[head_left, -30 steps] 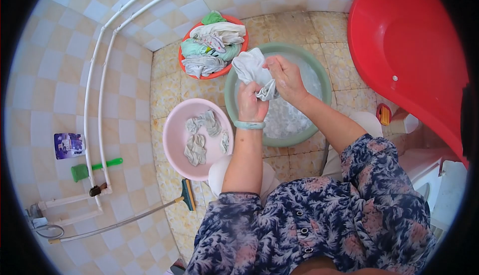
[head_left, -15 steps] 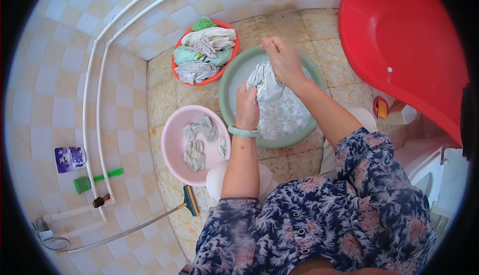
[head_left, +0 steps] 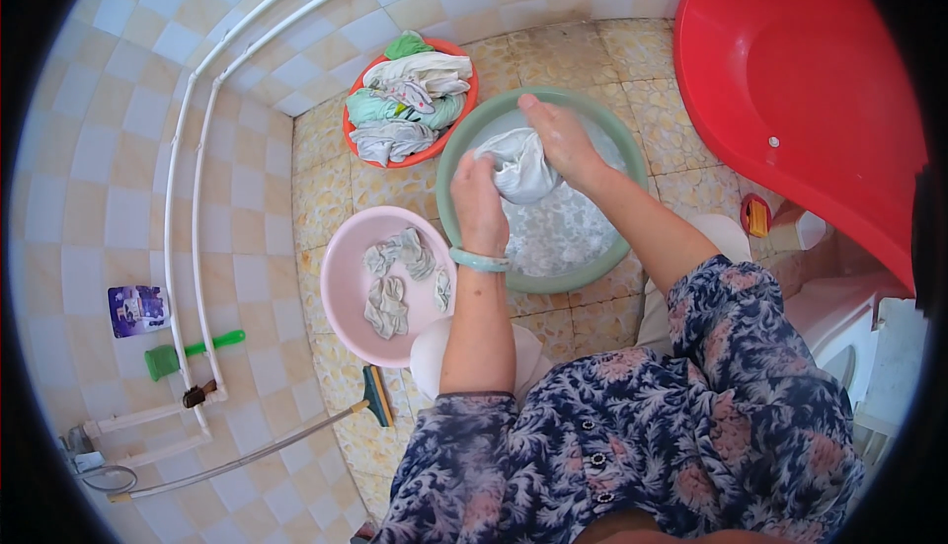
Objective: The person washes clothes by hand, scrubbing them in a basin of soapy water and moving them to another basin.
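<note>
A wet white cloth (head_left: 525,177) is bunched between my two hands, above the foamy water (head_left: 565,233) in a large green basin (head_left: 553,284). My left hand (head_left: 478,203), with a pale bracelet at its wrist, grips the cloth's left side. On its right side, my right hand (head_left: 563,139) is pressed to the cloth with the fingers angled toward the far rim. How the fingertips close on the cloth is partly hidden. Nearer on the left stands a pink basin (head_left: 333,297) with several small pale cloths (head_left: 386,307) in it.
An orange-red basin (head_left: 474,80) heaped with clothes (head_left: 410,100) touches or nearly touches the green basin at far left. A big red tub (head_left: 800,100) rises at right. A squeegee (head_left: 376,396) lies near the pink basin; white pipes (head_left: 176,198) run along the tiled wall.
My left hand has shifted slightly left and its grip looks looser. The right hand has tipped outward. The cloth, twisted and stretched before, now hangs in a rounder bunch.
</note>
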A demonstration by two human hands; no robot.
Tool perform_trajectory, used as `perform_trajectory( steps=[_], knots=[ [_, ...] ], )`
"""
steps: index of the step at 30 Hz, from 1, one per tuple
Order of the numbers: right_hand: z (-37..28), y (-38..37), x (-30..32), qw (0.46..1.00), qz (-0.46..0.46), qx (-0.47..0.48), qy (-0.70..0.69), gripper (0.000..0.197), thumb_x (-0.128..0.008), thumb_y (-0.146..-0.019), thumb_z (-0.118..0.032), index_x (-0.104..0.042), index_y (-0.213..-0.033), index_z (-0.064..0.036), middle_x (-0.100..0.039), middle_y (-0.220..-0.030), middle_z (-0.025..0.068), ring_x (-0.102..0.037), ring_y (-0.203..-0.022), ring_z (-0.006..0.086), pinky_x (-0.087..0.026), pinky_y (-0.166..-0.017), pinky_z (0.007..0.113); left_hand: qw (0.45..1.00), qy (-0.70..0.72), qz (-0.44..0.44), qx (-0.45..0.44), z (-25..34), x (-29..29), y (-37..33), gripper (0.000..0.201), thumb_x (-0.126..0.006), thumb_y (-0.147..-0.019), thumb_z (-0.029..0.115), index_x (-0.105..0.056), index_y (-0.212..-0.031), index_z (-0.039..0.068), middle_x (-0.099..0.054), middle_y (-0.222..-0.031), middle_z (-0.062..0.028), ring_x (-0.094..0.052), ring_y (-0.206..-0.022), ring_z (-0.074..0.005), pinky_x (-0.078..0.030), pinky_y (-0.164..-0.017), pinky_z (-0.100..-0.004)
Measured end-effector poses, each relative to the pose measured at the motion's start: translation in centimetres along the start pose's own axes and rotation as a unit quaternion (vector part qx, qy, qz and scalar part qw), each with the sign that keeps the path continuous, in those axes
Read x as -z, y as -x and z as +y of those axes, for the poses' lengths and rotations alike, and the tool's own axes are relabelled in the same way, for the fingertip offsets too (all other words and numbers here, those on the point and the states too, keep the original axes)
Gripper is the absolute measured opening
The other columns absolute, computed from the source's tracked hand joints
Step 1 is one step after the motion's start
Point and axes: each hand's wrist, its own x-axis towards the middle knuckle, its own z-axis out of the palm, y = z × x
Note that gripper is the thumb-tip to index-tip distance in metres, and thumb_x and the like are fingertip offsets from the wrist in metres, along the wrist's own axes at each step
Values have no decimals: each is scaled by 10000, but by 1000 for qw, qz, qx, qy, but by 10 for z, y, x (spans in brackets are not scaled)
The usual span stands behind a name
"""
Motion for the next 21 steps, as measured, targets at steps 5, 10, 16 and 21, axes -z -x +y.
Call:
perform_trajectory(
  steps=[5,10,16,21],
  knots=[
    [4,-4,-5,992,79,93,39,471,-433,-908,-404,-530,-722,18,-484,-651,-3,-416,-626,86,-379,-559,263,940,335,34,56,-10,-10,3,225,-412,-896,144,-519,-1014,-15,-557,-1016,-101,-548,-938,-177,-442,-821,-307],
    [9,2,-18,983,81,117,117,383,-459,-917,-304,-501,-687,-1,-434,-609,-12,-373,-592,79,-361,-537,282,959,272,78,-15,-23,-8,3,309,-366,-936,237,-507,-1026,-23,-555,-1020,-108,-549,-936,-186,-450,-809,-315],
    [-2,41,-36,917,-15,347,196,295,-585,-829,-272,-490,-664,-46,-477,-582,136,-487,-534,261,-420,-519,350,955,230,150,109,-23,11,-4,396,-369,-935,345,-537,-988,-11,-579,-914,-82,-567,-806,-181,-473,-709,-319],
    [5,17,-25,871,-57,351,338,246,-560,-828,-266,-496,-722,-53,-528,-607,109,-510,-541,303,-430,-503,368,978,-139,-153,10,-95,23,-12,389,-389,-923,373,-517,-1059,32,-572,-964,-63,-569,-871,-194,-465,-783,-340]
  ],
)
